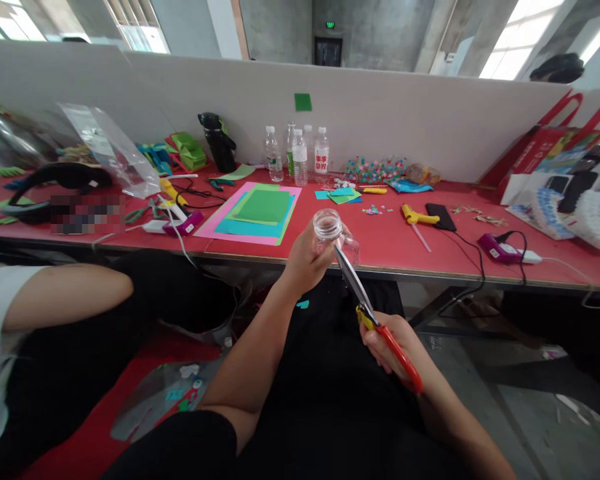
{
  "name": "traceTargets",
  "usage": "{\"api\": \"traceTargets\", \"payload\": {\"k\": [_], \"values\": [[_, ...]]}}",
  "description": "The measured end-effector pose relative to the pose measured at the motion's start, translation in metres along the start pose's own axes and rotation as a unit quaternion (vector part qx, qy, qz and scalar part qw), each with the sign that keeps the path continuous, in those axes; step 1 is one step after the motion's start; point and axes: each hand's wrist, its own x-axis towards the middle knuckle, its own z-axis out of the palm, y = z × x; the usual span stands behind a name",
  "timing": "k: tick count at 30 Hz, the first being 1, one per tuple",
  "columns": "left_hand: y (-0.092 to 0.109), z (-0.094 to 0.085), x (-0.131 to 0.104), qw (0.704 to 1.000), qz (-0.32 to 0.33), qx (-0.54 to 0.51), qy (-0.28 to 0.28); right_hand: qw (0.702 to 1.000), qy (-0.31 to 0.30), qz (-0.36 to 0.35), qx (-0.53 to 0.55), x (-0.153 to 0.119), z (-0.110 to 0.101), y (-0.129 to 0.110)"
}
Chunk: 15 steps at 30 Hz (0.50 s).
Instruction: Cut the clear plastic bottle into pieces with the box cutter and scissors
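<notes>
My left hand (307,259) is closed around a clear plastic bottle (327,225), its round threaded opening facing up, near the front edge of the red table (260,255). In my right hand (393,343) I hold scissors (353,277) with red and yellow handles. Their blades point up and to the left, and the tips are at the side of the bottle just below the neck. Whether the tips touch the plastic or pass into it, I cannot tell. Part of the bottle's body is hidden behind my left fingers and the blades.
Coloured paper sheets (263,205) lie behind my left hand. Several water bottles (300,159) stand by the partition. A yellow glue gun (419,216) and a phone (441,217) lie at the right, near a purple socket block (500,249). A person's arm (70,293) is at the left.
</notes>
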Motion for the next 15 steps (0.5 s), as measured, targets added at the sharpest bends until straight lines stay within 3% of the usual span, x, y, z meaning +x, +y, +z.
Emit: {"api": "traceTargets", "payload": {"k": [4,9,11,13,15], "values": [[-0.003,0.000,-0.001,0.999,0.021,0.023,0.016,1.000,-0.004,0.005,0.003,0.002,-0.001,0.004],[-0.015,0.011,0.002,0.996,-0.022,-0.083,0.015,0.999,-0.025,0.028,0.022,0.014,-0.008,-0.001],[-0.030,0.016,0.008,0.988,-0.057,-0.137,0.038,0.998,-0.026,0.049,0.020,0.022,-0.012,-0.002],[-0.050,0.018,0.017,0.975,-0.104,-0.172,0.097,0.997,-0.024,0.068,0.017,0.031,-0.017,0.000],[-0.074,0.017,0.026,0.962,-0.158,-0.194,0.111,0.997,-0.006,0.070,0.023,0.042,-0.023,0.006]]}}
